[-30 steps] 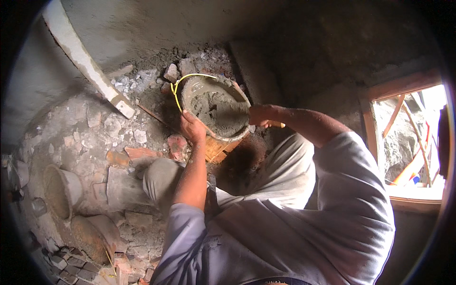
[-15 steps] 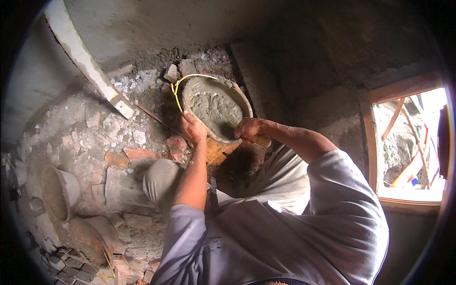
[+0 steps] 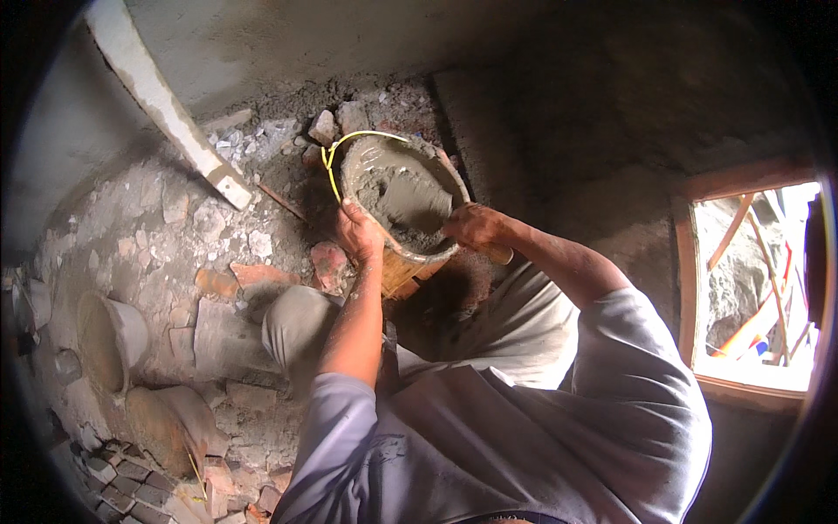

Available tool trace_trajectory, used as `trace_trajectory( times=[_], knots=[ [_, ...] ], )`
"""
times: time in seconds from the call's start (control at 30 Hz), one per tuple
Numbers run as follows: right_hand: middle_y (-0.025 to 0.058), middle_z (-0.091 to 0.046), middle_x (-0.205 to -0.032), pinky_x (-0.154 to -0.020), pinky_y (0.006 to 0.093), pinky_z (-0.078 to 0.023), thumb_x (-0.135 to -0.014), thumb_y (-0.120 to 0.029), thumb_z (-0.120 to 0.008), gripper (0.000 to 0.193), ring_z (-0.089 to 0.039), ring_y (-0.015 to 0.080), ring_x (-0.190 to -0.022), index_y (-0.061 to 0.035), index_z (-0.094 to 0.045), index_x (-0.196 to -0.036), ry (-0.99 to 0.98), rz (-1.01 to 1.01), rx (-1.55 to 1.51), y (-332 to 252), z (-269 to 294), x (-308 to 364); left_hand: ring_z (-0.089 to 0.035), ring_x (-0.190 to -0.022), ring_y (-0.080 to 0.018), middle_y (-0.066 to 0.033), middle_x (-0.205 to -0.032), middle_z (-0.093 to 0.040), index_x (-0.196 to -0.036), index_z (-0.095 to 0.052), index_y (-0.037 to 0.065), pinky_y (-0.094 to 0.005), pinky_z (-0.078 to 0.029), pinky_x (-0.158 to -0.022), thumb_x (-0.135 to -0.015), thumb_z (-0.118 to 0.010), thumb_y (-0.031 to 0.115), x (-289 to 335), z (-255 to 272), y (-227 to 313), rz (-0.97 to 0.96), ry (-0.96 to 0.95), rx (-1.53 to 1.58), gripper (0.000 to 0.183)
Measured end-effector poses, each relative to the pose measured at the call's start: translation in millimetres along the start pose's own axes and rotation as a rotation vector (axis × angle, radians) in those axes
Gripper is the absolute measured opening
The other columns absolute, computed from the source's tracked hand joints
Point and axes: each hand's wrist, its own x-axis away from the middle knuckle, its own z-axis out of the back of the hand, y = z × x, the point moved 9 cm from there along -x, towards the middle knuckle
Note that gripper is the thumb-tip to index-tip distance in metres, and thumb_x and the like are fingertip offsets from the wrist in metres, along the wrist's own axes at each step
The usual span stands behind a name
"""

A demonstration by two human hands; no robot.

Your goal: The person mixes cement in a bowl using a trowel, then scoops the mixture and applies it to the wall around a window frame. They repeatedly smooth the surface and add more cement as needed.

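Observation:
A round bucket [image 3: 460, 175] of wet grey mortar [image 3: 374, 185] stands in front of me, its rim caked. At the near left of the rim, my left hand [image 3: 360, 232] is closed on the edge, beside a yellow cord handle [image 3: 334, 179]. My right hand [image 3: 474, 227] is closed around a trowel, whose wooden handle [image 3: 499, 253] sticks out below the fist. A smooth, flat grey patch lies over the mortar left of that hand, apparently the trowel's blade [image 3: 417, 201] coated with mortar. The right fingertips are partly hidden.
Behind the bucket is rubble with a stone chunk [image 3: 324, 128]. A long mortar-smeared board [image 3: 166, 100] leans at the left. Two dirty buckets lie tipped at lower left, one pale bucket [image 3: 131, 336] and one brownish bucket [image 3: 166, 428]. A framed window opening [image 3: 685, 279] is at the right.
The trowel's flat blade now shows over the mortar, where lumpy mortar showed before. My right hand shifts slightly within the view; my left hand keeps its hold on the rim.

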Motion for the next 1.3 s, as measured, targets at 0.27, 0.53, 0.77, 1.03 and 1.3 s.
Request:
trace_trajectory(
  times=[0.27,0.53,0.77,1.03,1.3],
  knots=[
    [0.0108,-0.066,-0.072,-0.063,0.0361,-0.056,-0.078,-0.016,-0.062,0.015,-0.069,0.0248,-0.073,-0.005,-0.067,-0.087,-0.676,-0.217,0.329,33.7,-29.5,14.9,-0.057,-0.088,-0.0448,-0.0261,-0.094,-0.062,-0.099,-0.061,-0.003,-0.0487,-0.044,-0.076,-0.098,-0.035,0.037,-4.3,1.9,-9.1,0.028,-0.025,0.007,0.048],
    [0.0081,-0.065,-0.082,-0.067,0.0333,-0.053,-0.076,-0.019,-0.068,0.025,-0.063,0.0197,-0.072,-0.0023,-0.064,-0.095,-0.191,-0.248,-0.722,27.0,-103.5,-8.7,-0.057,-0.1,-0.0449,-0.0291,-0.105,-0.061,-0.11,-0.059,-0.005,-0.0482,-0.044,-0.086,-0.1,-0.032,0.038,3.6,-3.9,2.1,0.12,-0.096,0.014,0.053],
    [0.0092,-0.06,-0.068,-0.06,0.035,-0.051,-0.082,-0.025,-0.063,0.028,-0.062,0.0239,-0.06,0.0017,-0.062,-0.089,0.006,-0.91,-1.505,-6.7,-66.8,52.5,-0.055,-0.099,-0.0478,-0.0305,-0.105,-0.06,-0.112,-0.057,-0.006,-0.0512,-0.042,-0.085,-0.1,-0.029,0.04,-2.4,7.0,4.9,0.0,-0.045,-0.008,0.055],
    [0.0237,-0.064,-0.088,-0.075,0.0449,-0.05,-0.08,-0.032,-0.059,0.036,-0.063,0.0381,-0.089,0.0013,-0.062,-0.094,-0.091,-0.83,-0.442,26.1,-17.8,83.7,-0.05,-0.114,-0.0432,-0.0292,-0.122,-0.054,-0.122,-0.052,-0.007,-0.0455,-0.038,-0.096,-0.1,-0.03,0.041,5.2,-1.2,11.2,0.125,-0.136,0.043,0.057],
    [0.0192,-0.064,-0.078,-0.067,0.0442,-0.051,-0.077,-0.024,-0.061,0.026,-0.063,0.0367,-0.078,0.0007,-0.062,-0.085,0.041,-0.544,-0.307,-12.6,117.0,38.6,-0.05,-0.115,-0.0425,-0.0303,-0.121,-0.053,-0.123,-0.051,-0.009,-0.0451,-0.04,-0.095,-0.1,-0.033,0.039,0.4,1.4,1.7,0.052,-0.127,0.053,0.056]
  ],
)
